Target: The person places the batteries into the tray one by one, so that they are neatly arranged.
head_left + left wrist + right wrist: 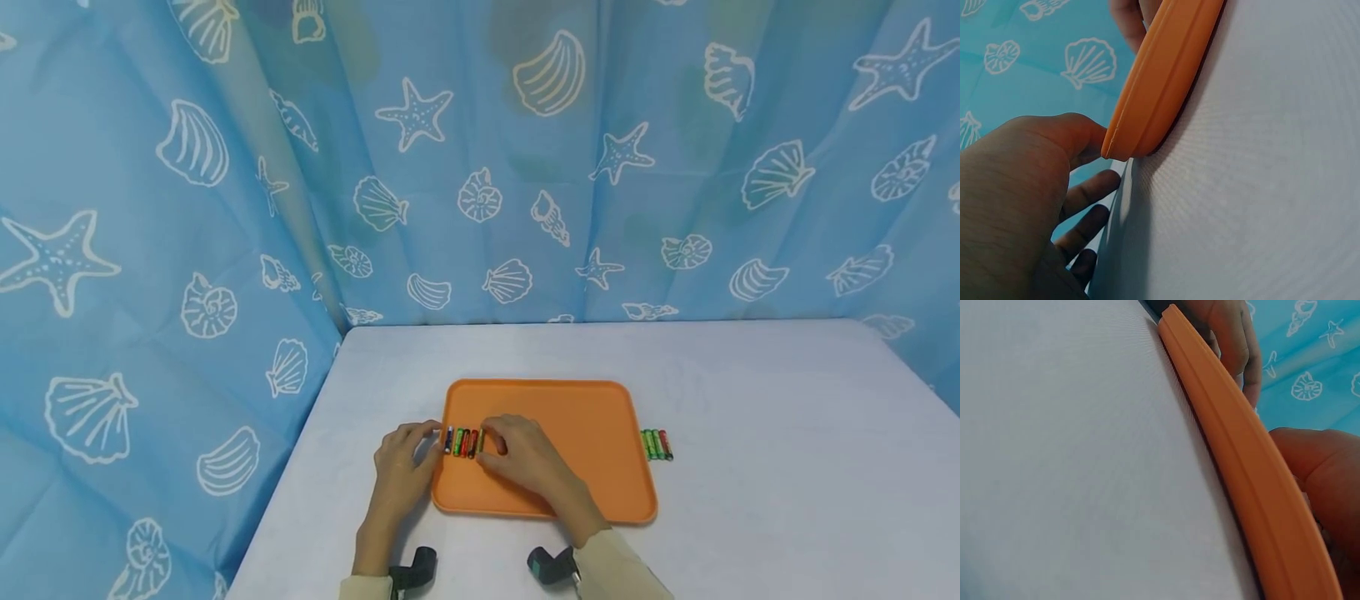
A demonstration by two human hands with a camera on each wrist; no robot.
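Note:
Several AA-sized batteries (465,442) lie side by side in a short row at the left end of an orange tray (570,417). Most are red or green; the leftmost is dark blue with a pale end. My right hand (521,450) is over the tray, its thumb and index finger at the two ends of the rightmost battery (481,441), pinching it lengthwise. Beside the tray's left rim is my left hand (402,462), thumb and index finger apart and close to the leftmost battery. In the left wrist view, its other fingers hang loosely below the tray's rim (1147,94).
Several more green and red batteries (657,445) stand in a row just past the tray's right edge. A white cloth covers the table (772,467). Blue curtains (465,250) with shell and starfish prints hang behind it and along the left side.

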